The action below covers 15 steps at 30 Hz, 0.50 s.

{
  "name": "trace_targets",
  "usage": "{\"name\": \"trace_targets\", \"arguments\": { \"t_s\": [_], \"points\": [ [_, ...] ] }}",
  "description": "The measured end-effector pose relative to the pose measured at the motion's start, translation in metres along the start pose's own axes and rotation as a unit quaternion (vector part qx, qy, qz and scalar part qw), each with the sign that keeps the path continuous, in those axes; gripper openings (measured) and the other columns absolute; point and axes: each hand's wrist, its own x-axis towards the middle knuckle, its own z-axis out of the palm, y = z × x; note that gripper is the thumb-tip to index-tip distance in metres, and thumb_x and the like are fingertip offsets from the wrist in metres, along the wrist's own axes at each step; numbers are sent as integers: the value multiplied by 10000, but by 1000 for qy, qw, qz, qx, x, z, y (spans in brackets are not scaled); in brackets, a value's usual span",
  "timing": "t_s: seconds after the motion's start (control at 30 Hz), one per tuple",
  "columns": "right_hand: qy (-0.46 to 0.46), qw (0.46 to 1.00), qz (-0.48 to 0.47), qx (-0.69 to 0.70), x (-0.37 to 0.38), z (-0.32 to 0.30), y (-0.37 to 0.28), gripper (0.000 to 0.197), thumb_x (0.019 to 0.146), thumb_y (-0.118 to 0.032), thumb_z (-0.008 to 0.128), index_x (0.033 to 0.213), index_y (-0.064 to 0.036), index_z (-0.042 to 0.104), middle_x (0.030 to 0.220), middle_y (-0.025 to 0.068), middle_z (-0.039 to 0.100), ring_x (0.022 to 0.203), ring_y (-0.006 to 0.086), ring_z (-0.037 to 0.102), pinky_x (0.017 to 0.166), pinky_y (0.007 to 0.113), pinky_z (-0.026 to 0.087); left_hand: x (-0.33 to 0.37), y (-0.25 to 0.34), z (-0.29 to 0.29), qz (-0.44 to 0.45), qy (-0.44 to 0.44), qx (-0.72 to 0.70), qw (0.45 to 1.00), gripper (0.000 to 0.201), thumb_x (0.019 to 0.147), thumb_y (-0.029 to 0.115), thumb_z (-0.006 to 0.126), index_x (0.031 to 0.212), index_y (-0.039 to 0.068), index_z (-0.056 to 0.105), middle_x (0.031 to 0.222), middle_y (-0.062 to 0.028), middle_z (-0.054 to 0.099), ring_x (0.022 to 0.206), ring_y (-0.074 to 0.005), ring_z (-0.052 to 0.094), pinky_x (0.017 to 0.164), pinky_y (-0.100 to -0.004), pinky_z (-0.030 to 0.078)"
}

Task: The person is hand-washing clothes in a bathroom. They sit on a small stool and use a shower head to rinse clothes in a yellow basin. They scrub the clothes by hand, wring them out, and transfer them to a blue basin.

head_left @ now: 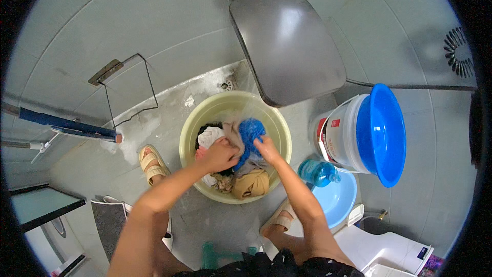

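A pale yellow-green basin (pixel 185 146) full of laundry stands on the floor between my feet. My left hand (pixel 222 155) is closed on a beige cloth (pixel 233 132) near the middle of the heap, its fingertips partly hidden. With my right hand (pixel 267 150) I grip a bright blue cloth (pixel 251 132) that hangs between both hands. Around them lie a white cloth (pixel 210 136), a tan garment (pixel 252 184) and darker pieces. Water sprays into the basin from under a large dark shower head (pixel 294 46).
A white bucket (pixel 341 132) with a blue basin (pixel 397 138) on it stands to the right. Beside it are a blue bottle (pixel 319 173) and a light blue basin (pixel 338 202). A wire rack (pixel 154 84) and a blue-sleeved pole (pixel 66 123) are at the left; a drain (pixel 225 85) lies behind.
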Motion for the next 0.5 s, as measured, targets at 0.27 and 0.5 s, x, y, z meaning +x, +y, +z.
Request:
{"name": "trace_targets", "arguments": {
  "t_s": [0.27, 0.5],
  "points": [
    [0, 865, -256, -431, -107, 31, -67, 366, 604, -403, 631, 507, -51, 617, 551, 73, 548, 697, 227, 481, 715, 391, 341, -55, 33, -19, -7, -301, 145, 942, 333, 771, 438, 549, 925, 160, 648, 1078, -40, 577, 1069, -256, 473, 1024, -528, 193],
    [-19, 870, -74, -487, -48, 48, -30, 425, 656, -459, 590, 535, -55, 647, 610, 103, 607, 783, 241, 554, 744, 406, 349, -13, -17, 54, -84, -236, 128, 960, 420, 768, 399, 547, 1035, 85, 626, 1155, -144, 532, 1139, -299, 448, 1053, -475, 177]
  ]
}}
